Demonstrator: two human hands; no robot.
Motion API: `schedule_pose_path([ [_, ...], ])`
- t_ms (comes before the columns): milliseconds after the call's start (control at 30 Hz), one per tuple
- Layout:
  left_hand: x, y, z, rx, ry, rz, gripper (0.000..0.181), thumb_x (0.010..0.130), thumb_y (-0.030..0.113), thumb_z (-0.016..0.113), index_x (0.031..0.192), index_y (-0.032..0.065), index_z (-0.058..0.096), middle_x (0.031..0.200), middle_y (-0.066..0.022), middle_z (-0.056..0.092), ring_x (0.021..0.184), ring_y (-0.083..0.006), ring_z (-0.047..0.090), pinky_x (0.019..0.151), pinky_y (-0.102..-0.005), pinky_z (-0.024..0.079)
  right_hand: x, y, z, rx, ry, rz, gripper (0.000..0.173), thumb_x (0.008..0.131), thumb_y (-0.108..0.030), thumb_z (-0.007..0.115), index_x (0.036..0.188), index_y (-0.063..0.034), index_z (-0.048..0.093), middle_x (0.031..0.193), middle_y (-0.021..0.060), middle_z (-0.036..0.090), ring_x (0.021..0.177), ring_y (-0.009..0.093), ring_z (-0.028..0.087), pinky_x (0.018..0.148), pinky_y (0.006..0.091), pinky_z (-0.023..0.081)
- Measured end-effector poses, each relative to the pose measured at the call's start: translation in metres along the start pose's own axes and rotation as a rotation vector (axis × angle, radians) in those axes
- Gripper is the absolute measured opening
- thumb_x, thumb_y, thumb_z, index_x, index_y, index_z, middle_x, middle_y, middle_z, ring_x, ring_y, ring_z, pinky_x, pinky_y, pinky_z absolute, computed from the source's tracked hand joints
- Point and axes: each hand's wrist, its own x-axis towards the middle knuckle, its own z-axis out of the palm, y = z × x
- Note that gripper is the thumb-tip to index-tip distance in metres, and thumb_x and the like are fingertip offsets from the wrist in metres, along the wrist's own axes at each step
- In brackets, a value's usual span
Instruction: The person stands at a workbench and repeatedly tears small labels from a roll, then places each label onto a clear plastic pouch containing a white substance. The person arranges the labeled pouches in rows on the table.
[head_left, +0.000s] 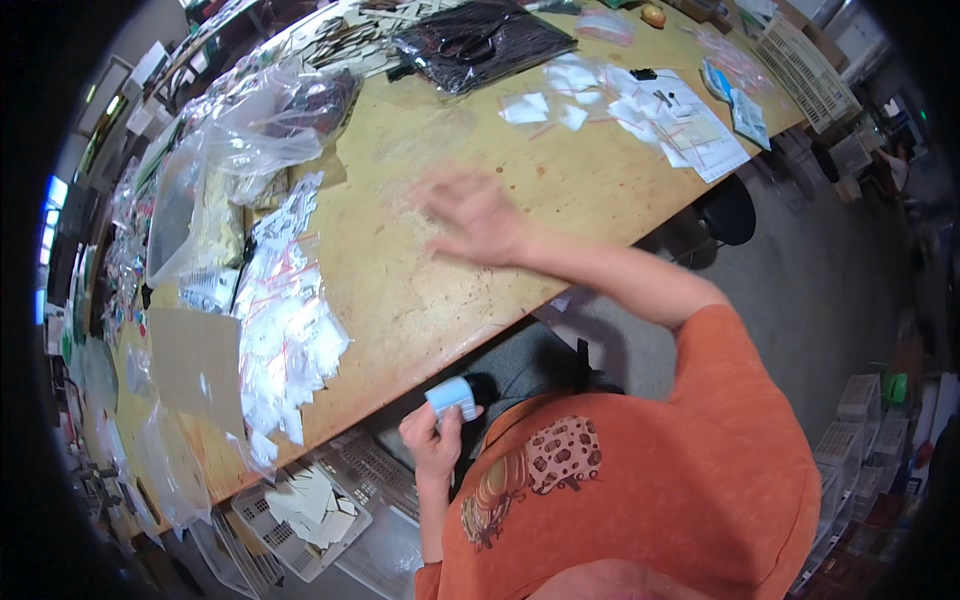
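Note:
My left hand (431, 446) grips a small light-blue and white piece (451, 397), perhaps a roll of labels, in front of my body and below the table edge. Over the middle of the wooden table (405, 277) is my right hand (476, 217), blurred, with its fingers apart and nothing visible in them. Whether it touches the tabletop I cannot tell. A heap of clear zip bags with white contents (289, 337) lies left of it. More small bags with white pieces (577, 97) lie beyond it, beside a printed white sheet (709, 139).
A black plastic-wrapped bundle (487, 41) lies at the back. Large clear plastic bags (255, 142) and a cardboard sheet (196, 367) are at the left. A plastic crate with white pieces (307, 517) sits below the table edge. A black stool (727, 210) stands under the right side.

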Motion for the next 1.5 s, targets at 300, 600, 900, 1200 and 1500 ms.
schedule_pose_path([
  [300,0.044,-0.015,-0.019,0.240,0.331,0.196,0.036,0.098,0.022,0.055,0.076,-0.0041,0.066,0.062,-0.0084,0.065,0.054,-0.0151,0.062,0.051,-0.0290,0.046,0.018,0.264,-0.085,-0.410,0.041,0.691,0.079,0.090,-0.064,0.051,0.154,-0.0199,0.038,0.162,0.0138,0.030,0.150,0.035,0.024,0.118,0.0644,0.016],
  [600,0.071,-0.003,-0.008,0.329,0.202,0.322,0.013,0.080,0.002,0.069,0.069,0.0027,0.063,0.058,-0.0117,0.058,0.048,-0.0290,0.055,0.046,-0.0388,0.042,-0.003,0.402,-0.054,-0.434,-0.118,0.481,0.071,0.094,-0.061,0.052,0.146,-0.0132,0.050,0.150,0.0166,0.048,0.139,0.035,0.043,0.114,0.0462,0.035],
  [900,0.066,-0.003,-0.006,0.334,0.220,0.341,0.025,0.079,0.007,0.072,0.060,0.0069,0.055,0.053,-0.0111,0.053,0.046,-0.0294,0.054,0.044,-0.0380,0.041,-0.029,0.204,-0.040,-0.389,-0.134,0.367,0.070,0.093,-0.060,0.054,0.148,-0.0174,0.047,0.153,0.0158,0.043,0.143,0.034,0.038,0.114,0.0542,0.030],
  [1200,0.065,-0.012,-0.008,0.241,0.250,0.306,0.029,0.086,0.006,0.069,0.060,0.0041,0.055,0.054,-0.0123,0.052,0.047,-0.0298,0.053,0.046,-0.0400,0.039,-0.001,-0.009,0.015,-0.218,-0.215,0.323,0.074,0.095,-0.061,0.051,0.154,-0.0204,0.038,0.164,0.0130,0.025,0.153,0.034,0.017,0.121,0.0605,0.005],
  [1500,0.056,-0.014,-0.010,0.087,0.326,0.172,0.033,0.086,0.004,0.068,0.060,0.0015,0.047,0.055,-0.0148,0.047,0.046,-0.0287,0.047,0.045,-0.0380,0.036,-0.018,0.046,-0.009,-0.322,-0.229,0.238,0.052,0.103,-0.043,0.044,0.152,-0.0254,0.043,0.157,0.0111,0.040,0.148,0.030,0.032,0.120,0.0508,0.021],
])
